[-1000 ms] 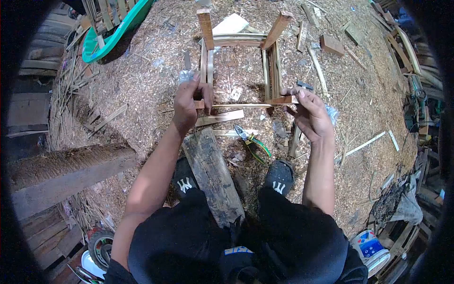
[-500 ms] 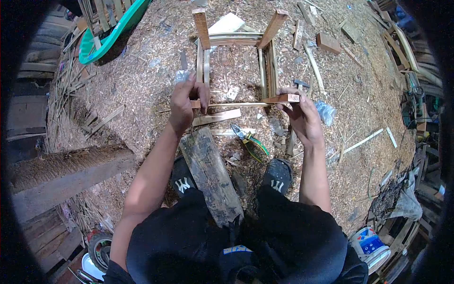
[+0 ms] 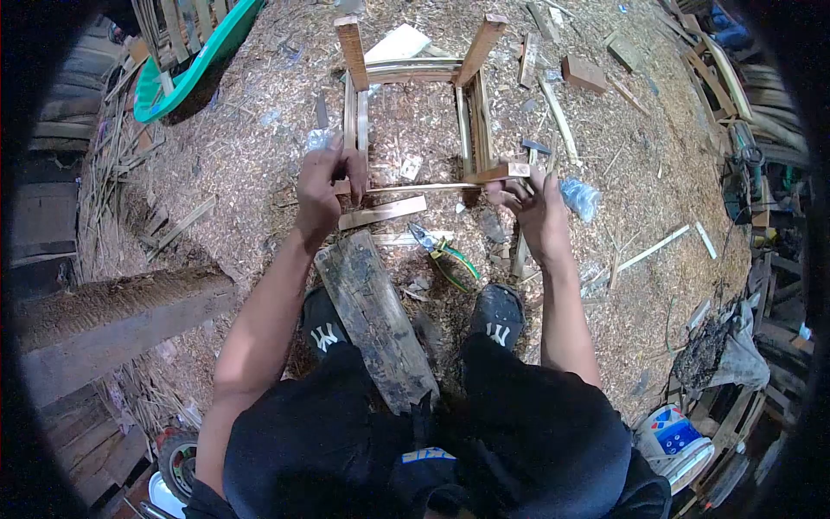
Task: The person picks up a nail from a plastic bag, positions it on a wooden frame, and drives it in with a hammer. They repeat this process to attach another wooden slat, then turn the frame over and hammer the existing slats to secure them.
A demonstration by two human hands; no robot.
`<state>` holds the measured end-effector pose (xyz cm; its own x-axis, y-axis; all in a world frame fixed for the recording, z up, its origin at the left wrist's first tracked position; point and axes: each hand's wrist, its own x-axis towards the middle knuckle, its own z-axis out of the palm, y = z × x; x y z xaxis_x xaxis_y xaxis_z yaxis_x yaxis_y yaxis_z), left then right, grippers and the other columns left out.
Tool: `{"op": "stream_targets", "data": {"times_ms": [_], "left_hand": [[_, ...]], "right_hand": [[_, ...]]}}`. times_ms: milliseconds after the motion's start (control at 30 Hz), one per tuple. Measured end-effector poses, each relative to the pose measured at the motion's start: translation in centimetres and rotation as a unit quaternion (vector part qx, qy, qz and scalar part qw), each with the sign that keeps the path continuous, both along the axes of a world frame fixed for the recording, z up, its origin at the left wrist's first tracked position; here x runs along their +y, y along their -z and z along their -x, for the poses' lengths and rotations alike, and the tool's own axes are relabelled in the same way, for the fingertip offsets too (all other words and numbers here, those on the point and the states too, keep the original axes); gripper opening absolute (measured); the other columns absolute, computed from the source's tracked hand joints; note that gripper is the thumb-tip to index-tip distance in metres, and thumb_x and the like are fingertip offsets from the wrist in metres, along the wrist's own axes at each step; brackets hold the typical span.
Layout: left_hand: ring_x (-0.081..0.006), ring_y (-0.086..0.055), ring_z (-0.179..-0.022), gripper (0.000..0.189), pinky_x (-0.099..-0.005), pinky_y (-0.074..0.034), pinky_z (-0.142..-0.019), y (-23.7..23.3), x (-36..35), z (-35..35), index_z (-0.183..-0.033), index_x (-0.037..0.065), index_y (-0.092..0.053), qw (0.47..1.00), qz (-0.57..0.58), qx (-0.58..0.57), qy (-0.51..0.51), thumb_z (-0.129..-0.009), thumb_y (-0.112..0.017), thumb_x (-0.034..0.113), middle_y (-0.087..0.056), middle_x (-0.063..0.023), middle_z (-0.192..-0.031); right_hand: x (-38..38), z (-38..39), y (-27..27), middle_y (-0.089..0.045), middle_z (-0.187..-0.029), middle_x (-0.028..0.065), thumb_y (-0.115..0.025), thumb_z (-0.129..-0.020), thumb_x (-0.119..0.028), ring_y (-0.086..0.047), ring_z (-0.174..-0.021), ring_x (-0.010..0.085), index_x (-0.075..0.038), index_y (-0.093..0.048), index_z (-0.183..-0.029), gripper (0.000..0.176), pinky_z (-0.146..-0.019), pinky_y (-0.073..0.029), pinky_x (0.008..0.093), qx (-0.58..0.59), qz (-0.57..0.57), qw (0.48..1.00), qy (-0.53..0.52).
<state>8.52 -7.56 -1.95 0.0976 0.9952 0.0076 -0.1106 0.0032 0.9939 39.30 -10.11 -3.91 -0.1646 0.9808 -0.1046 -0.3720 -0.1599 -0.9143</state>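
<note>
A wooden stool frame with upright legs and side rails stands on the ground before me. My left hand is closed around its near left leg. At the near right leg, my right hand has its thumb beside the end and its fingers curled at the lower side; part of this contact is hidden. A thin near rail runs between the two hands. Pliers with green and yellow handles lie closer to my feet, beside a flat wood strip. A hammer lies right of the frame.
A weathered plank slants between my feet. A thick beam juts in from the left. Wood chips and offcuts cover the ground, with a brick-like block and a clear plastic bag at right. A green curved tub stands upper left.
The view has shifted slightly, so the scene sits further left. My right hand's fingers have moved from over the near right leg to its lower side. My left hand keeps its hold.
</note>
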Motion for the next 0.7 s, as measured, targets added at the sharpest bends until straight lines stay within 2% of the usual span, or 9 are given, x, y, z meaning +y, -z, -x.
{"op": "stream_targets", "data": {"times_ms": [100, 300, 367, 433, 500, 533, 633, 667, 700], "left_hand": [[-0.015, -0.045, -0.048, 0.069, -0.0286, -0.035, -0.049, 0.0, -0.1, 0.5, -0.055, 0.004, -0.051, 0.997, -0.06, -0.005, 0.039, -0.108, -0.025, 0.042, -0.048, -0.006, -0.053], [-0.0139, -0.044, -0.048, 0.065, -0.0298, -0.034, -0.048, -2.0, -2.5, 0.6, -0.06, 0.004, -0.053, 0.994, -0.068, 0.083, -0.026, -0.107, -0.028, 0.042, -0.046, -0.0045, -0.052], [-0.0131, -0.044, -0.047, 0.063, -0.0309, -0.032, -0.046, -2.2, -3.8, 1.6, -0.061, 0.004, -0.054, 0.956, -0.199, 0.206, -0.066, -0.105, -0.031, 0.043, -0.045, -0.0031, -0.052], [-0.0192, -0.048, -0.049, 0.052, -0.0331, -0.036, -0.048, -3.5, -4.6, 3.6, -0.067, 0.004, -0.054, 0.949, -0.211, 0.236, -0.01, -0.101, -0.04, 0.042, -0.043, -0.0037, -0.052], [-0.0252, -0.047, -0.047, 0.047, -0.0356, -0.034, -0.047, -3.6, -5.1, 5.1, -0.067, 0.004, -0.049, 0.869, -0.38, 0.312, 0.06, -0.098, -0.044, 0.039, -0.04, -0.0072, -0.054], [-0.0321, -0.048, -0.051, 0.046, -0.0398, -0.035, -0.049, -2.9, -6.3, 5.6, -0.066, 0.004, -0.044, 0.864, -0.348, 0.357, 0.071, -0.095, -0.045, 0.039, -0.041, -0.0101, -0.059], [-0.0328, -0.048, -0.053, 0.047, -0.0424, -0.038, -0.054, 0.5, -7.8, 5.7, -0.061, 0.006, -0.039, 0.849, -0.416, 0.322, 0.047, -0.099, -0.042, 0.034, -0.043, -0.0102, -0.06], [-0.0324, -0.05, -0.056, 0.041, -0.0419, -0.04, -0.057, 0.7, -8.6, 6.6, -0.062, 0.007, -0.04, 0.856, -0.373, 0.348, 0.081, -0.093, -0.052, 0.03, -0.045, -0.0102, -0.062], [-0.0324, -0.05, -0.056, 0.041, -0.0419, -0.04, -0.057, 0.8, -9.2, 6.4, -0.062, 0.007, -0.04, 0.857, -0.37, 0.349, 0.078, -0.093, -0.052, 0.03, -0.045, -0.0102, -0.062]], "right_hand": [[0.7, 0.6, 0.2, -0.07, -0.102, 0.0136, -0.036, -0.107, -0.057, -0.067, -0.095, 0.0188, 0.001, -0.059, -0.119, 0.064, -0.089, -0.053, 0.0341, -0.148, -0.002, 0.988, 0.031], [-0.4, 2.9, -0.2, -0.07, -0.095, 0.0135, -0.035, -0.105, -0.06, -0.069, -0.086, 0.0204, 0.002, -0.058, -0.112, 0.067, -0.085, -0.055, 0.0365, -0.048, 0.048, 0.995, 0.068], [-0.8, 3.9, 0.2, -0.07, -0.097, 0.0159, -0.036, -0.105, -0.06, -0.07, -0.086, 0.0218, 0.003, -0.058, -0.113, 0.067, -0.086, -0.055, 0.0373, -0.005, 0.047, 0.997, 0.068], [-0.9, 4.9, 0.8, -0.067, -0.108, 0.0196, -0.043, -0.108, -0.044, -0.07, -0.094, 0.0252, 0.002, -0.057, -0.107, 0.049, -0.09, -0.056, 0.0389, 0.02, 0.047, 0.999, 0.011], [-0.1, 6.4, 2.5, -0.062, -0.12, 0.0225, -0.052, -0.105, -0.028, -0.066, -0.106, 0.0267, 0.003, -0.057, -0.104, 0.032, -0.096, -0.056, 0.0408, 0.042, 0.075, 0.995, -0.054], [0.0, 7.1, 3.5, -0.055, -0.132, 0.0249, -0.054, -0.1, -0.01, -0.061, -0.119, 0.0306, 0.006, -0.053, -0.12, 0.026, -0.104, -0.055, 0.0421, 0.096, 0.118, 0.986, -0.073], [0.6, 7.8, 3.6, -0.051, -0.136, 0.0276, -0.05, -0.097, 0.001, -0.061, -0.121, 0.0357, 0.007, -0.039, -0.141, 0.046, -0.107, -0.053, 0.0431, 0.153, 0.184, 0.963, -0.122], [0.7, 7.3, 2.6, -0.047, -0.141, 0.0302, -0.047, -0.094, 0.007, -0.059, -0.123, 0.0398, 0.005, -0.025, -0.152, 0.063, -0.108, -0.053, 0.0443, 0.146, 0.212, 0.953, -0.161], [1.1, 6.9, 3.4, -0.044, -0.143, 0.0331, -0.05, -0.093, 0.003, -0.056, -0.127, 0.0398, 0.005, -0.029, -0.151, 0.062, -0.11, -0.051, 0.047, 0.157, 0.248, 0.938, -0.184]]}}
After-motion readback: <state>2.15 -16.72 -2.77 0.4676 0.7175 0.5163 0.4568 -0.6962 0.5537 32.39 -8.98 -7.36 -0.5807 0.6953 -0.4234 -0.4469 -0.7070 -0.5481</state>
